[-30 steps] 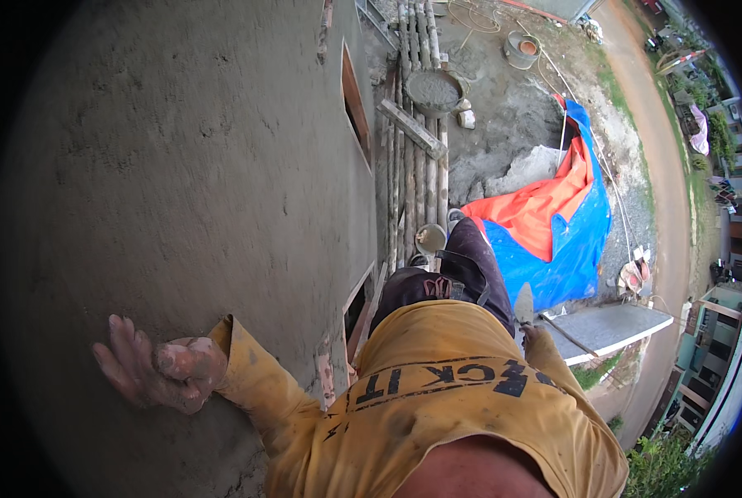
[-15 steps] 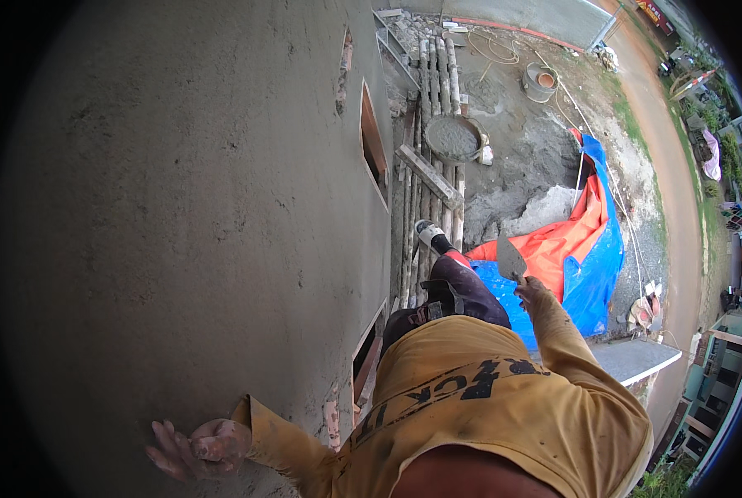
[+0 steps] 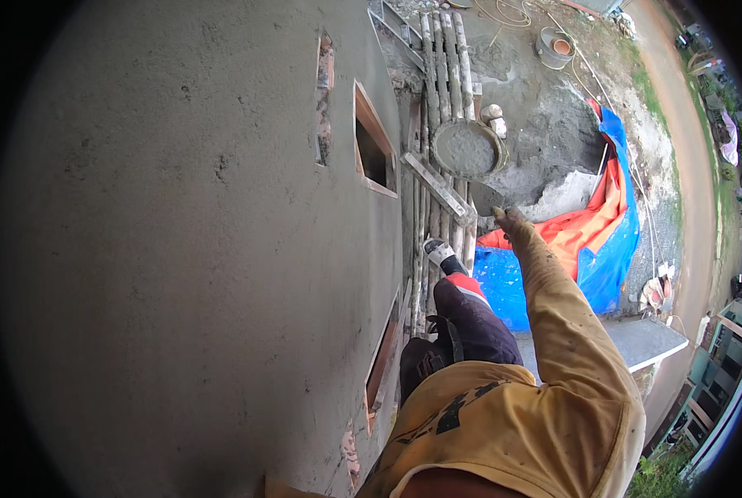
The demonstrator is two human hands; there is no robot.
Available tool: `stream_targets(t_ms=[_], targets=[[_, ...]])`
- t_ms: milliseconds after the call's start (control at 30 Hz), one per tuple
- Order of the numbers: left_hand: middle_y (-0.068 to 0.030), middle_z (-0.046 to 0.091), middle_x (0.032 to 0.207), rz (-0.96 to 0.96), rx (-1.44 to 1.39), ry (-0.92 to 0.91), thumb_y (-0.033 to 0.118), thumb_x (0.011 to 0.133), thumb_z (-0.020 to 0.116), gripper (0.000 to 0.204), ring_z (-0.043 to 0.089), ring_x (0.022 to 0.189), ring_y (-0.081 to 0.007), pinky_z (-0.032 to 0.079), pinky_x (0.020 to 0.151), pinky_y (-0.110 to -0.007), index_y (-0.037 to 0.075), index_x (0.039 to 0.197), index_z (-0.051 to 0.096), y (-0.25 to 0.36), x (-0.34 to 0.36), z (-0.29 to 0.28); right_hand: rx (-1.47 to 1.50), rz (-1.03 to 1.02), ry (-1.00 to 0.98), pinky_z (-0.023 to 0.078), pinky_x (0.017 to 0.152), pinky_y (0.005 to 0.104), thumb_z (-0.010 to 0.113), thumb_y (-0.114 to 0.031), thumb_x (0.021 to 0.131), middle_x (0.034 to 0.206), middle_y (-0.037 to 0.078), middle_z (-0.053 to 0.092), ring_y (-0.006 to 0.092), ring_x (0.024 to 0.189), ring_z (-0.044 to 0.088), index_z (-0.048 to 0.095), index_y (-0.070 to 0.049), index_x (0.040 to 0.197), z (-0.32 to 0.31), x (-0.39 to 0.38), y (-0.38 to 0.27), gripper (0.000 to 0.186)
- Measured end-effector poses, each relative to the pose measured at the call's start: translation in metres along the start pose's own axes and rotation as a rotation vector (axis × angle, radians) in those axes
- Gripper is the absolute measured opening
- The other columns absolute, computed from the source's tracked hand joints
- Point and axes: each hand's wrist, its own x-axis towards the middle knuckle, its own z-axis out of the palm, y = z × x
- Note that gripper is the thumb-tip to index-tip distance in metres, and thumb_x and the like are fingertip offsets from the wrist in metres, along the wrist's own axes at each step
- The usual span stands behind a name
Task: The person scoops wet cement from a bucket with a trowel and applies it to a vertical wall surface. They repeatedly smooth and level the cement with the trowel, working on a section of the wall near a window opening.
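My right hand [image 3: 510,219] reaches out over the pole platform, closed on the handle of a trowel [image 3: 487,196], whose grey blade sits just below a round basin of wet grey mortar [image 3: 464,148]. A wooden board [image 3: 435,187] lies slantwise across the poles beside it. My left hand is out of view; only a bit of yellow sleeve shows at the lower edge, beside the freshly plastered grey wall [image 3: 180,232]. One foot [image 3: 442,254] in a sandal rests on the poles below.
The wall has openings, one with a wooden frame [image 3: 364,116]. A blue and orange tarp [image 3: 605,274] lies right of the platform [image 3: 444,58], beside a pale slab [image 3: 644,340]. A bucket [image 3: 553,51], hoses and a dirt road [image 3: 691,183] are farther off.
My right arm has stretched forward with the trowel toward the mortar basin. My left hand has dropped out of the lower edge. The leg shows farther forward on the poles.
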Motion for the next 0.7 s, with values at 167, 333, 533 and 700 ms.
stream_targets(t_ms=[167,333,533,700], targets=[[-0.0102,0.059,0.101,-0.029,0.030,-0.140,0.029,0.094,0.031,0.037,0.056,0.094,-0.0320,0.035,0.092,-0.055,0.012,0.123,0.044,0.027,-0.005,0.041,-0.390,-0.217,0.290,0.049,0.067,0.0406,0.051,-0.052,0.083,0.090,0.023,0.065,0.0312,0.082,0.064,0.066,-0.001,0.089,-0.006,0.099,-0.066,0.054],[-0.0109,0.057,0.104,-0.016,0.037,-0.256,0.030,0.092,0.032,0.038,0.054,0.097,-0.0328,0.032,0.092,-0.057,0.012,0.124,0.044,0.057,-0.013,0.078,-0.217,-0.094,0.334,0.044,0.086,0.0419,0.052,-0.054,0.081,0.106,0.025,0.060,0.0359,0.103,0.057,0.059,0.000,0.110,-0.010,0.153,-0.074,0.061],[-0.0119,0.055,0.109,-0.003,0.078,-0.368,0.031,0.091,0.034,0.040,0.051,0.101,-0.0338,0.028,0.093,-0.059,0.013,0.125,0.044,0.079,-0.024,0.106,-0.169,0.062,0.388,0.034,0.102,0.0385,0.051,-0.063,0.077,0.130,0.030,0.042,0.0368,0.124,0.040,0.032,0.009,0.132,0.016,0.266,0.014,0.093],[-0.0127,0.053,0.112,-0.028,0.092,-0.432,0.032,0.089,0.036,0.041,0.048,0.105,-0.0345,0.025,0.094,-0.060,0.014,0.126,0.043,0.090,-0.032,0.124,-0.171,0.106,0.735,0.044,0.092,0.0388,0.061,-0.069,0.065,0.124,0.032,0.046,0.0355,0.115,0.051,0.036,0.015,0.127,0.024,0.368,0.060,0.107]])
